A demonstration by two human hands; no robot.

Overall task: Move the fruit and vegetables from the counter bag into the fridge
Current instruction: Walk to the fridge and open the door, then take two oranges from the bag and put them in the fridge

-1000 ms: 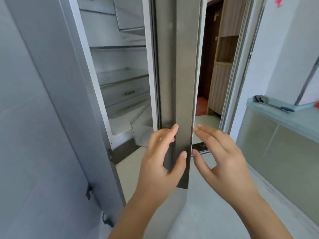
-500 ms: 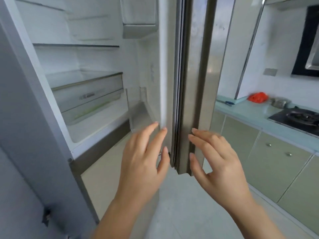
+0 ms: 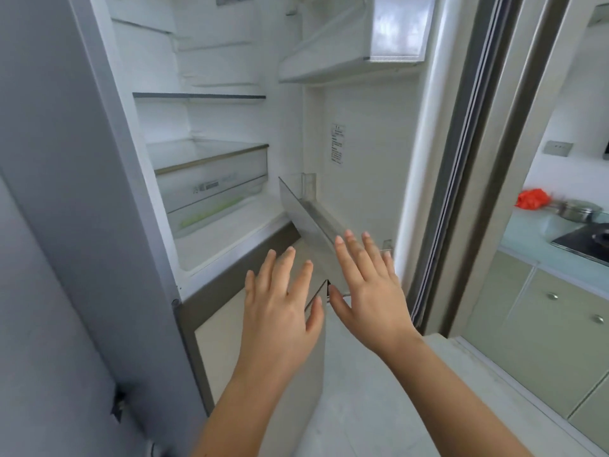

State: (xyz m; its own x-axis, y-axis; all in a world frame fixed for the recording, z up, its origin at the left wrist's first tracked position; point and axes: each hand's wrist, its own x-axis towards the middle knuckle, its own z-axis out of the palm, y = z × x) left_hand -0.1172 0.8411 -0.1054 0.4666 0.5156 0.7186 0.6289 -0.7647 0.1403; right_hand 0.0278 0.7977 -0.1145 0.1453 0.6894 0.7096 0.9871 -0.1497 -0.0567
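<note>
The fridge (image 3: 211, 120) stands open in front of me, its white shelves bare and a clear crisper drawer (image 3: 211, 179) low inside. Its door (image 3: 369, 153) is swung wide to the right, with door bins at top and bottom. My left hand (image 3: 283, 301) and my right hand (image 3: 369, 291) hover side by side with fingers spread, in front of the lower door bin (image 3: 313, 216), holding nothing. A red bag (image 3: 532, 198) lies far right on the pale green counter (image 3: 540, 245). No fruit or vegetables show.
A metal pot (image 3: 580, 209) and a black hob (image 3: 583, 240) sit on the counter beyond the bag. Green cabinet doors (image 3: 543, 331) run below it. A grey fridge side panel (image 3: 49, 192) fills the left. Pale tiled floor lies under my arms.
The fridge door has swung wide open to the right. Both hands have come off its edge and now hover spread in front of the lower door bin.
</note>
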